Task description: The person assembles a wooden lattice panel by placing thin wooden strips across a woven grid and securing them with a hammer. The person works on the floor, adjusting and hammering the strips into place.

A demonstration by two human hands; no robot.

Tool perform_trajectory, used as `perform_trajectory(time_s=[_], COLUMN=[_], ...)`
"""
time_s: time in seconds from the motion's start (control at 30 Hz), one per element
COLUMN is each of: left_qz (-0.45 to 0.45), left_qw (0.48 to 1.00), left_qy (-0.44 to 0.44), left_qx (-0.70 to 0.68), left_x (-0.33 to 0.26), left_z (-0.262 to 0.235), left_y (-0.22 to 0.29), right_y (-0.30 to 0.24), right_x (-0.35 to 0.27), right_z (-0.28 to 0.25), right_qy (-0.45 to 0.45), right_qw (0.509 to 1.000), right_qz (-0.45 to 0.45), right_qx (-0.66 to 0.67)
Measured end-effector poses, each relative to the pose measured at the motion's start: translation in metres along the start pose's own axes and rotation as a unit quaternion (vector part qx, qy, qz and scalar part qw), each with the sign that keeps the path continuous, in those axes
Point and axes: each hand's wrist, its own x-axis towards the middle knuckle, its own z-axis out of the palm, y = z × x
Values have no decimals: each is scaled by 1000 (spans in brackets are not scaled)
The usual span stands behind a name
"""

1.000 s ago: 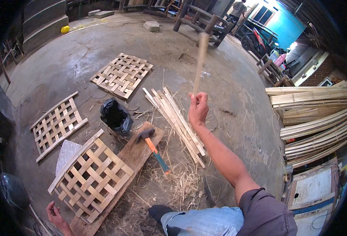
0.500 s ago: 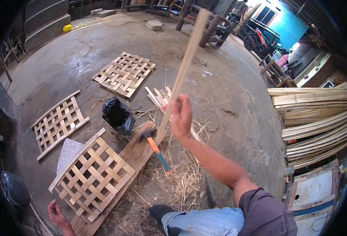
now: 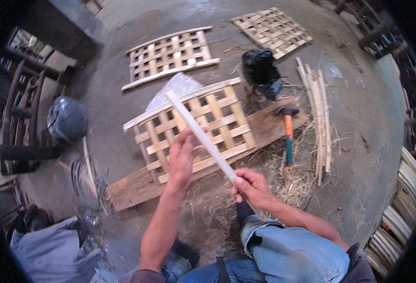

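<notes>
A long pale bamboo strip slants across the space in front of me. My right hand is closed round its lower part, fingers and thumb wrapped on it. Beside the strip's upper half, my left hand is raised with fingers stretched out; whether they touch the strip I cannot tell. Behind both hands a woven bamboo panel leans tilted, its lower edge on a brown wooden plank. On the plank's right end rests the head of a claw hammer with an orange and teal handle.
Beyond stand another railed panel and a flat woven panel. A black plastic bag sits behind the plank. Loose bamboo strips and shavings lie to the right. A pale block is behind the leaning panel.
The bamboo strip, upright at the upper middle before, has come down and left in my right hand. My left hand has risen to the strip. My view has turned left.
</notes>
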Motion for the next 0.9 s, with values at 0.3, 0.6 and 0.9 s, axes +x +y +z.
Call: perform_trajectory(time_s=[0.3, 0.6, 0.9], left_qz=[2, -12, 20], left_qw=[997, 998, 976], left_qy=[-10, 61, 215], left_qx=[-77, 2, 21], left_x=[-15, -10, 1], left_z=[-1, -9, -48], left_y=[1, -10, 23], right_y=[0, 5, -13], right_x=[9, 8, -4], right_z=[3, -7, -46], right_qy=[8, -36, -85], right_qw=[1000, 996, 985], right_qz=[25, 63, 72], right_qx=[-18, -60, -132])
